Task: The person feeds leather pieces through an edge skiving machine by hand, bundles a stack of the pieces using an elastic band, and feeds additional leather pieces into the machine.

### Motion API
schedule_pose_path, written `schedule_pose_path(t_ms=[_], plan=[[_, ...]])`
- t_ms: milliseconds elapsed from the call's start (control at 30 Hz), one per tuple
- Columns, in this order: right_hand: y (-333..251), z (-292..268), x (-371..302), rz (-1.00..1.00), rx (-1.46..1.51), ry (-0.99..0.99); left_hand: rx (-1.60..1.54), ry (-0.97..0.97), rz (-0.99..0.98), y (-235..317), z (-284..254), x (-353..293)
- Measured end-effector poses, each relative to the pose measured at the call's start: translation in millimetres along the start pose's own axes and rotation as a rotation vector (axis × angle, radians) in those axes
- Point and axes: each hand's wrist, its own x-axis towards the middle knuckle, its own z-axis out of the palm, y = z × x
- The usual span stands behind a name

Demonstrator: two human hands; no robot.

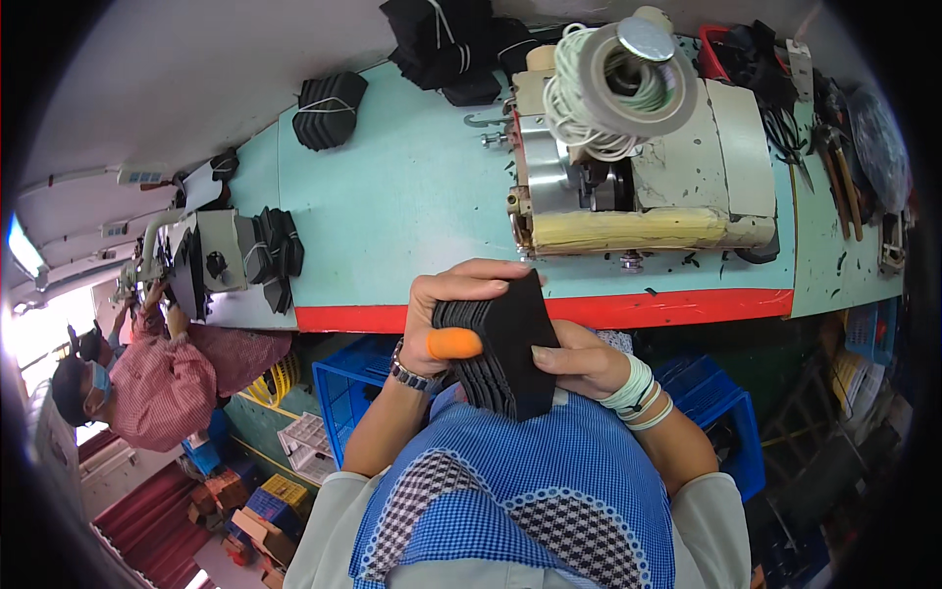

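A thick stack of black fabric pieces is held between my two hands, in front of my blue checked apron. My left hand grips the stack's left side, its thumb in an orange finger cover pressing on the layered edges and its fingers over the far end. On the right, my right hand holds the near right edge, thumb on the top face and the other fingers hidden underneath. White cord loops circle my right wrist. Just beyond the stack stands a sewing machine on the table.
Rolls of white cord sit on the machine. Tied black bundles lie at the table's far edge, with others to the left. Blue crates flank me below the red table edge. Another person works at far left.
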Motion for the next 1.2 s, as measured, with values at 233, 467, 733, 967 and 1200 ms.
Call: schedule_pose_path(t_ms=[233, 467, 733, 967, 1200], plan=[[-15.1, -4.3, -9.4, -0.132, 0.173, 0.009, -0.26, 0.121, -0.172, 4.9, -5.7, 33.1], [-17.6, -11.5, -24.6, -0.183, -0.168, 0.527, 0.038, -0.102, -0.562, 28.2, -32.6, 78.0], [-11.5, -17.6, -16.1, -0.173, -0.093, 0.747, 0.225, -0.078, -1.071, 27.2, -38.3, 114.9], [-17.8, -18.0, -17.7, -0.193, -0.034, 0.787, 0.662, -0.091, -0.904, 24.9, -41.4, 121.7], [-17.0, -11.9, -17.3, -0.251, 0.011, 0.813, 0.394, -0.005, -0.905, 4.7, -53.6, 107.1]])
